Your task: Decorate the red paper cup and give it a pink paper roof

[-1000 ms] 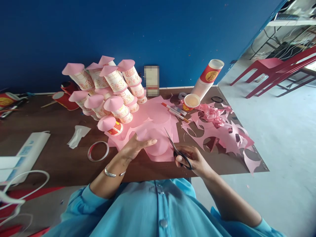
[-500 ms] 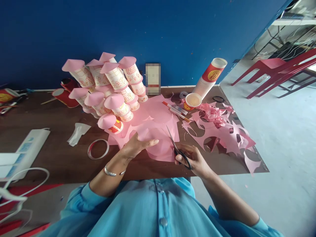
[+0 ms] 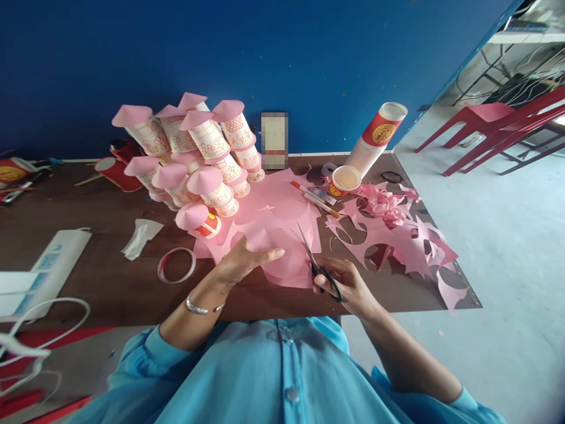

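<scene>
My left hand (image 3: 242, 259) grips the pink paper (image 3: 289, 250), its thumb lying on top and the other fingers hidden beneath. Black-handled scissors (image 3: 329, 282) are in my right hand (image 3: 348, 285), with the blades pointing up and away at the right side of the paper. More pink sheets (image 3: 273, 191) lie flat behind. Paper cups with pink cone tops (image 3: 205, 179) stand stacked at the back left of the sheets.
Pink offcuts (image 3: 392, 235), markers (image 3: 315, 199) and a tall leaning stack of cups (image 3: 375, 138) are on the right. A tape roll (image 3: 176, 265), crumpled white paper (image 3: 140, 238) and a white box (image 3: 53, 268) lie left. A blue wall (image 3: 309, 70) stands behind the table (image 3: 247, 306).
The view has shifted very slightly. Both hands, the paper and the scissors look nearly the same as before.
</scene>
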### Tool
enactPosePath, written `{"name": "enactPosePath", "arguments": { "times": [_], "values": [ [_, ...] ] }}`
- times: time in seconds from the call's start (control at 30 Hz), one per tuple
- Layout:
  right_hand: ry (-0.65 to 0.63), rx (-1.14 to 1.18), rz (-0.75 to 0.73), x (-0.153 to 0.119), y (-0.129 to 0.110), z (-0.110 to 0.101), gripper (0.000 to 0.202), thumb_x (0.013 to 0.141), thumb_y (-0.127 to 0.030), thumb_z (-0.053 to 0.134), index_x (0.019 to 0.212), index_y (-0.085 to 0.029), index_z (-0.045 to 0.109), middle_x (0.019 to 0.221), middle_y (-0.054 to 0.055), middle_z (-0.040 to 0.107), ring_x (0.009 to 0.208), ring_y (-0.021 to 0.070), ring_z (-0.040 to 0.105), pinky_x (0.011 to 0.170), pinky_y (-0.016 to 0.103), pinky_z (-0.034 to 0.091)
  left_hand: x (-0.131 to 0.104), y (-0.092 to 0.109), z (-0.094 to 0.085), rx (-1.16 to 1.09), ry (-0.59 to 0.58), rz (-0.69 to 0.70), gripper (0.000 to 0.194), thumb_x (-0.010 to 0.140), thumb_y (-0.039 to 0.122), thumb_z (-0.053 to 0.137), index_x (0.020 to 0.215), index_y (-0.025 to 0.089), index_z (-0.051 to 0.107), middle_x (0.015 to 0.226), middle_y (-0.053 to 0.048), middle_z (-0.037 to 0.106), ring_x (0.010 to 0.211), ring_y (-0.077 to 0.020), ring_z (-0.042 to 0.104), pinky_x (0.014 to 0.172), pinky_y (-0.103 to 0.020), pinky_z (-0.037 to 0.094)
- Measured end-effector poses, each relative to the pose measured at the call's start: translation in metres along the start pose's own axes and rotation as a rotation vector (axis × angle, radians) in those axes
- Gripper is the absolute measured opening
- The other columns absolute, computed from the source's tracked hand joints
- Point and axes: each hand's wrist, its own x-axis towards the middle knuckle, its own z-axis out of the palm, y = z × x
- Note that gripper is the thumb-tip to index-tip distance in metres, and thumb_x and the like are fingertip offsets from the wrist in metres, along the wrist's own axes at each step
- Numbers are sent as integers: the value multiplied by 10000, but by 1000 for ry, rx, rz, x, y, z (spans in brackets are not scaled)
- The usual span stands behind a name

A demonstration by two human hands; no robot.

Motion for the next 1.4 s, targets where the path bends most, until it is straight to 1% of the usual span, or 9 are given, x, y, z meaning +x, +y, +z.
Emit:
{"name": "enactPosePath", "arguments": {
  "times": [0.27,0.4,0.57,0.73,0.87,0.97,1.07,1.2,1.4],
  "values": [
    [-16,-15,-32,-1,2,-1,587,970,-715,630,710,-189,594,622,-7,574,565,105,435,543,254,339,0,0,-2,38,12,14,857,788,386,896,1561,267,546,1476,-97,691,1429,-382,593,1207,-578,496],
    [-25,-11,-27,-2,2,-3,581,980,-695,631,703,-185,599,622,-11,569,562,99,422,539,255,317,1,1,-2,28,-2,63,754,811,345,877,1507,252,602,1470,-86,696,1427,-359,593,1218,-573,494],
    [-46,-5,-38,-2,4,-4,574,991,-678,629,706,-180,605,630,-14,567,567,95,420,540,257,297,2,3,-3,-7,-69,89,670,831,298,859,1461,273,631,1463,-67,700,1379,-322,627,1205,-581,513],
    [-54,-24,-44,-4,6,-6,558,1011,-651,619,713,-179,607,638,-10,570,577,99,439,549,261,305,2,4,-4,-1,-58,88,741,832,288,854,1519,295,576,1488,-59,687,1447,-341,574,1250,-638,442],
    [-65,-37,-58,-4,8,-8,566,1016,-654,605,707,-180,604,631,-9,560,572,102,432,545,266,306,1,5,-4,12,-80,67,678,838,309,849,1477,280,626,1426,-60,728,1436,-348,587,1241,-621,463],
    [-71,-41,-40,-3,8,-8,571,1009,-668,603,712,-180,605,629,-4,560,565,106,431,537,269,307,1,9,-3,38,-52,48,717,806,344,875,1477,287,629,1457,-54,709,1511,-361,517,1273,-599,433],
    [-77,-58,-35,-2,6,-9,597,994,-698,602,692,-183,593,613,-5,548,554,106,433,532,266,313,0,13,-2,53,-44,60,785,799,359,881,1523,297,585,1527,-61,660,1563,-358,451,1308,-604,375],
    [-92,-69,-35,0,1,-10,629,972,-747,593,680,-190,585,597,-4,550,547,109,447,528,258,339,2,15,-4,31,-100,70,809,817,348,864,1559,305,545,1569,-69,624,1532,-349,487,1301,-607,379],
    [-110,-85,-6,1,-2,-13,621,959,-742,624,689,-183,607,593,3,580,533,105,471,515,247,366,6,12,-13,52,-151,54,779,796,329,864,1524,277,592,1443,-74,709,1523,-365,491,1283,-575,412]
  ]
}}
